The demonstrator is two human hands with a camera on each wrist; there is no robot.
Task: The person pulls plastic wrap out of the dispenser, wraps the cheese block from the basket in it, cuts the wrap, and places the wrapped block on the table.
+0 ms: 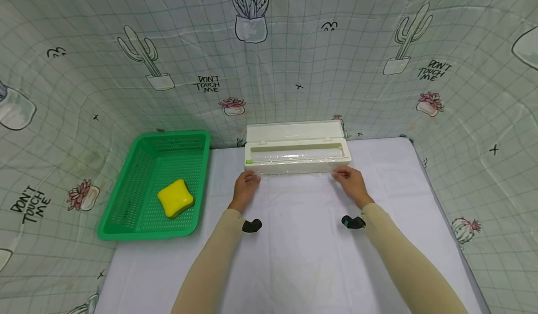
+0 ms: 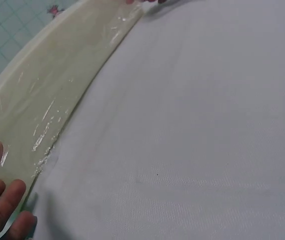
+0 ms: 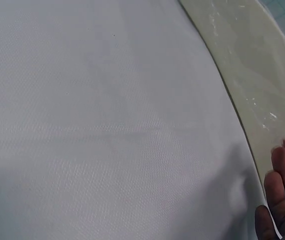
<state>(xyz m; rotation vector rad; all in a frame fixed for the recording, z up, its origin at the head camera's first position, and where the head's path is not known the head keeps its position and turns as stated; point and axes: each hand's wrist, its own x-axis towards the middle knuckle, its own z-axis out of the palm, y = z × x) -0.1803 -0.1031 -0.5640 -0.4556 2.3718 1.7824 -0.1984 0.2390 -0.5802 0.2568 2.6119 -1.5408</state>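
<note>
A white cling film dispenser box [image 1: 271, 169] stands at the table's back edge, its lid [image 1: 294, 131] raised. Inside lies a roll of clear film [image 1: 298, 154], and a glossy sheet of cling film [image 2: 45, 125] hangs over the front wall. At the box's front left corner my left hand [image 1: 246, 189] pinches the film's edge. My right hand [image 1: 352, 183] pinches it at the front right corner, thumb and fingertips [image 3: 282, 159] close together in the right wrist view. The thin film between the fingers is hard to make out.
Left of the box sits a green basket [image 1: 110, 234] with a yellow sponge [image 1: 174, 198] in it. A white cloth covers the table [image 1: 302, 258]. A patterned curtain [image 1: 294, 61] hangs behind and at both sides. A small green slider [image 1: 249, 161] sits at the box's left.
</note>
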